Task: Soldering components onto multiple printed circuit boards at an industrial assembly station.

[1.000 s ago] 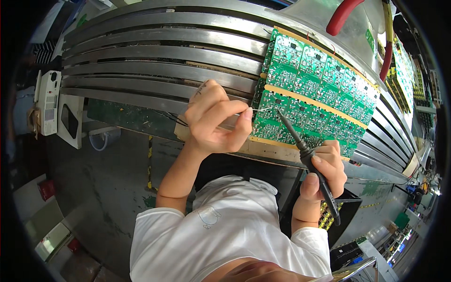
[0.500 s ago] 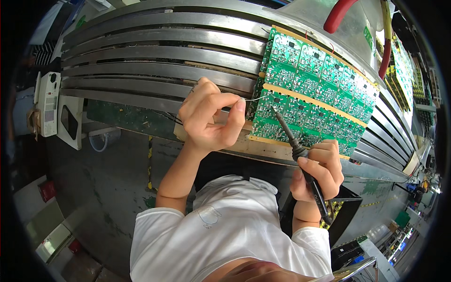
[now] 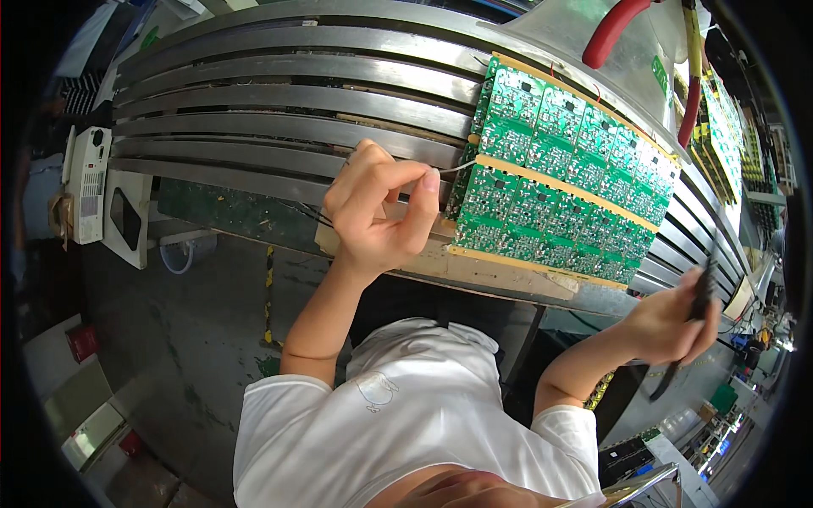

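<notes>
My left hand [image 3: 378, 207] pinches a thin silvery solder wire [image 3: 458, 168] between thumb and forefinger. The wire's free end reaches the left edge of a green circuit board panel [image 3: 555, 222], near the yellow strip across its middle. More panels seem stacked beneath this one, their edges showing at the left. Off to the right of the panel, my right hand [image 3: 673, 328] is closed round a black soldering iron [image 3: 704, 296]. Motion blurs the iron, and its tip points up and away from the boards.
Long metal rails [image 3: 296, 95] run across the bench under the boards. Red-handled pliers [image 3: 611, 34] appear large at the upper right. Further boards [image 3: 718, 135] stand at the far right. A white box-shaped device [image 3: 91, 186] is at the far left.
My right hand has swung the soldering iron off the panel and out to the right. The left hand has barely moved, still pinching the wire.
</notes>
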### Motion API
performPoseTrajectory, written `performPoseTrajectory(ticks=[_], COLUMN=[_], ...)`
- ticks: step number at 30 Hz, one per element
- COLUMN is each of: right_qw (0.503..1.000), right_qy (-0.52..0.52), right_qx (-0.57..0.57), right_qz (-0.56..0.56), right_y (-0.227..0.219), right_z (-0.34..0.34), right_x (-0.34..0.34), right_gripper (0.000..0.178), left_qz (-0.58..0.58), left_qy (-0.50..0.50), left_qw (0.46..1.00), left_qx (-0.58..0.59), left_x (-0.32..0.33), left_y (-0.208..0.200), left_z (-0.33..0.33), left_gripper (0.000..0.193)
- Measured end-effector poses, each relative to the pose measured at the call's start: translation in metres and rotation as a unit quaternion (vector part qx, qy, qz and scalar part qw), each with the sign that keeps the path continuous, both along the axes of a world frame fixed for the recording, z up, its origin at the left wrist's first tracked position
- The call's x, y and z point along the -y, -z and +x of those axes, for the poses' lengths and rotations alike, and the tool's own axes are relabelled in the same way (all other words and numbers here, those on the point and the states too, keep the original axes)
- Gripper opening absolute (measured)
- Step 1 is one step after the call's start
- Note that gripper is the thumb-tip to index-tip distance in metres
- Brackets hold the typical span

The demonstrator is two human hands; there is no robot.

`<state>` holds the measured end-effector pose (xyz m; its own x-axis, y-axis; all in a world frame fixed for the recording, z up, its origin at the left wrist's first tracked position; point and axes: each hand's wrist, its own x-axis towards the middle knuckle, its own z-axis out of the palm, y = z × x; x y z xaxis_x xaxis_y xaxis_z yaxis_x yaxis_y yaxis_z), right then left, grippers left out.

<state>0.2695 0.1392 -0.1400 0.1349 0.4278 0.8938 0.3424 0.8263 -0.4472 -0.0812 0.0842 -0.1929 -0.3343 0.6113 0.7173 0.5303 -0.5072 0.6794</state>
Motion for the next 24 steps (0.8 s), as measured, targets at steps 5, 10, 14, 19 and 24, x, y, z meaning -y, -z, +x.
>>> performPoseTrajectory(ticks=[5, 10, 14, 19, 24], right_qw=[0.989, 0.962, 0.962, 0.966, 0.955], right_qy=[0.004, 0.145, 0.106, 0.163, -0.052], right_qx=[-0.085, 0.188, 0.119, -0.029, -0.228], right_qz=[-0.123, -0.134, -0.222, -0.200, -0.182], right_y=[-0.020, -0.020, -0.020, 0.001, 0.024], right_z=[0.016, -0.008, -0.008, -0.006, 0.015], right_x=[-0.090, -0.130, -0.101, -0.056, -0.014], right_gripper=[0.028, 0.029, 0.033, 0.030, 0.029], left_qz=[-0.009, -0.015, -0.013, -0.002, -0.043], left_qy=[-0.036, -0.026, -0.003, -0.006, -0.020], left_qw=[0.999, 1.000, 1.000, 1.000, 0.999], left_qx=[-0.017, 0.002, 0.007, -0.011, -0.027], left_x=[-0.004, -0.004, -0.001, -0.007, -0.002], left_y=[-0.006, -0.002, 0.004, 0.001, -0.012], left_z=[0.004, 0.006, 0.003, 0.003, 0.008], left_gripper=[0.009, 0.013, 0.016, 0.019, 0.016])
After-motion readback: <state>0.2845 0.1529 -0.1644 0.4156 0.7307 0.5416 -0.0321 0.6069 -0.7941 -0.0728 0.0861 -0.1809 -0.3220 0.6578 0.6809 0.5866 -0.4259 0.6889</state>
